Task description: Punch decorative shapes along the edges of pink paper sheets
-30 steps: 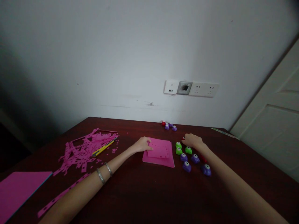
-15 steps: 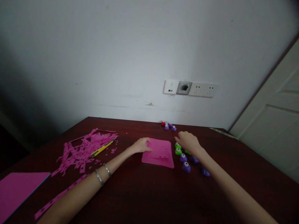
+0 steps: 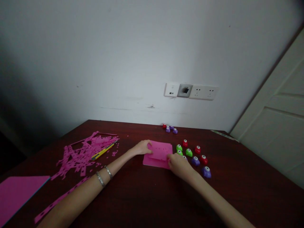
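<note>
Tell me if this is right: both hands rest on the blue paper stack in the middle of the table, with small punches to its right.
Not quite: the paper stack is pink, not blue, as the head view shows. The left hand and right hand do rest on it, with small punches to its right.

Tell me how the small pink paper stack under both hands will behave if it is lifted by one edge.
The pink paper stack looks thin, so it would probably droop. The top sheet sits askew, so sheets may slide apart. The left hand and right hand rest on opposite edges, which likely keeps it flat.
</note>
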Tool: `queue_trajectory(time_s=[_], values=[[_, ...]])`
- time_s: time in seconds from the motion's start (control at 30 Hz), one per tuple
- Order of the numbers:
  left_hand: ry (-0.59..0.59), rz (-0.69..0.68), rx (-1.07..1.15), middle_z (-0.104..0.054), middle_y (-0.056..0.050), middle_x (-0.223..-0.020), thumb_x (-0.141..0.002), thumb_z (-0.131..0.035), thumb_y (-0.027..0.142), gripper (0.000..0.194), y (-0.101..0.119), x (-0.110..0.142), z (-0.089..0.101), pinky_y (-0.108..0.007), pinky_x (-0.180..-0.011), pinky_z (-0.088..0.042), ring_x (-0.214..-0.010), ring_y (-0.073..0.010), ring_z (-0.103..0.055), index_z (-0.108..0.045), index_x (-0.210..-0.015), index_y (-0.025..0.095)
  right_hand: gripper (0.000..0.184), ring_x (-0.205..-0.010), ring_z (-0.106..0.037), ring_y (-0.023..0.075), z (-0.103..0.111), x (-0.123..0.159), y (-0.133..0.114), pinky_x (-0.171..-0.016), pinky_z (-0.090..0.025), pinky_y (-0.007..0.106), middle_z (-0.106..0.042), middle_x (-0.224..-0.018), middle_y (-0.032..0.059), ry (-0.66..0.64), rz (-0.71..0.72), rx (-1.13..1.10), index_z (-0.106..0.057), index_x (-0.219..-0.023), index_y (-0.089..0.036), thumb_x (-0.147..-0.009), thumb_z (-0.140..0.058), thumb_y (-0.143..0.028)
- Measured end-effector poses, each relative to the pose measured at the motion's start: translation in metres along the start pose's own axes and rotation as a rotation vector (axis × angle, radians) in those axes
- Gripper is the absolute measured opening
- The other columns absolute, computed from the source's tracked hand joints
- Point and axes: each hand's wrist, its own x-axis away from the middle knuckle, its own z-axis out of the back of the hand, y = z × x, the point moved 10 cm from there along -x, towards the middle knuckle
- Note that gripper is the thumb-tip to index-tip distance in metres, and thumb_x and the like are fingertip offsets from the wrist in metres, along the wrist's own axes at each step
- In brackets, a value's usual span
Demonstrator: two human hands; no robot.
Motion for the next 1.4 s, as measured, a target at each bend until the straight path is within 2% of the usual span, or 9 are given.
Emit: queue_trajectory(time_s=[0.2, 0.27, 0.43, 0.6, 0.73, 0.93, 1.07, 1.17, 1.4], values=[[-0.057, -0.024, 0.037, -0.058, -0.001, -0.053, -0.072, -0.055, 0.036, 0.025, 0.001, -0.026, -0.001, -0.022, -0.051, -0.038, -0.05, -0.012, -0.052, -0.066, -0.073, 0.013, 0.024, -0.077, -0.066, 0.0237, -0.003, 0.002, -0.003, -0.064, -0.045, 0.029, -0.067, -0.082, 0.0141, 0.016, -0.016, 0.025, -0.061, -0.089, -0.011, -0.084, -0.038, -0.01], [-0.006, -0.011, -0.007, -0.06, -0.002, -0.056, -0.073, -0.055, 0.037, 0.026, 0.005, -0.043, 0.009, -0.022, -0.052, -0.038, -0.052, -0.0127, -0.054, -0.066, -0.069, 0.014, 0.024, -0.076, -0.066, 0.0245, -0.005, 0.002, -0.004, -0.062, -0.045, 0.029, -0.068, -0.082, 0.0143, 0.007, -0.021, 0.038, -0.06, -0.091, -0.011, -0.083, -0.038, -0.009], [0.222, 0.075, -0.224, -0.068, -0.005, -0.083, -0.068, -0.062, 0.04, 0.021, 0.02, -0.093, 0.036, -0.025, -0.063, -0.04, -0.077, -0.019, -0.061, -0.068, -0.074, 0.021, 0.024, -0.072, -0.067, 0.0246, -0.009, 0.002, -0.004, -0.057, -0.044, 0.027, -0.068, -0.078, 0.0144, 0.01, -0.021, 0.042, -0.06, -0.091, -0.011, -0.083, -0.037, -0.008], [0.171, 0.131, -0.182, -0.068, -0.007, -0.09, -0.066, -0.063, 0.049, 0.035, 0.027, -0.138, 0.015, -0.026, -0.065, -0.041, -0.083, -0.0224, -0.062, -0.067, -0.085, 0.02, 0.023, -0.069, -0.066, 0.025, -0.012, -0.002, -0.002, -0.056, -0.045, 0.028, -0.068, -0.076, 0.0143, 0.036, -0.008, 0.024, -0.06, -0.089, -0.011, -0.081, -0.038, -0.007], [0.172, 0.09, -0.176, -0.067, -0.009, -0.095, -0.061, -0.063, 0.06, 0.051, 0.032, -0.16, -0.003, -0.027, -0.067, -0.042, -0.086, -0.0238, -0.061, -0.063, -0.092, 0.019, 0.022, -0.068, -0.066, 0.0239, -0.013, -0.004, -0.002, -0.056, -0.044, 0.027, -0.068, -0.075, 0.0144, 0.038, 0.004, 0.023, -0.059, -0.089, -0.011, -0.081, -0.038, -0.007], [0.251, 0.138, -0.303, -0.063, -0.015, -0.105, -0.053, -0.061, 0.07, 0.074, 0.037, -0.173, -0.014, -0.035, -0.082, -0.038, -0.101, -0.0308, -0.056, -0.057, -0.104, 0.017, 0.022, -0.068, -0.066, 0.0226, -0.014, -0.005, -0.001, -0.058, -0.044, 0.025, -0.067, -0.075, 0.0147, 0.032, 0.001, 0.04, -0.057, -0.091, -0.01, -0.081, -0.038, -0.006], [0.279, 0.191, -0.359, -0.059, -0.019, -0.108, -0.052, -0.061, 0.071, 0.079, 0.043, -0.173, -0.021, -0.039, -0.086, -0.035, -0.106, -0.034, -0.052, -0.056, -0.107, 0.015, 0.022, -0.068, -0.066, 0.0239, -0.013, -0.005, -0.003, -0.057, -0.045, 0.027, -0.067, -0.074, 0.0144, 0.044, 0.017, 0.047, -0.058, -0.092, -0.011, -0.081, -0.039, -0.006], [0.315, 0.21, -0.42, -0.058, -0.017, -0.111, -0.055, -0.062, 0.068, 0.075, 0.046, -0.172, -0.023, -0.039, -0.088, -0.035, -0.107, -0.0316, -0.051, -0.054, -0.109, 0.016, 0.022, -0.066, -0.066, 0.0249, -0.012, -0.005, -0.003, -0.056, -0.046, 0.029, -0.067, -0.074, 0.014, 0.047, 0.014, 0.057, -0.058, -0.091, -0.011, -0.081, -0.039, -0.007], [0.341, 0.219, -0.494, -0.059, -0.013, -0.11, -0.071, -0.058, 0.056, 0.052, 0.045, -0.172, -0.023, -0.036, -0.088, -0.035, -0.107, -0.0258, -0.051, -0.056, -0.107, 0.019, 0.02, -0.066, -0.066, 0.0251, -0.011, -0.005, -0.002, -0.056, -0.046, 0.029, -0.068, -0.073, 0.0134, 0.058, 0.018, 0.049, -0.058, -0.089, -0.011, -0.081, -0.04, -0.007]])
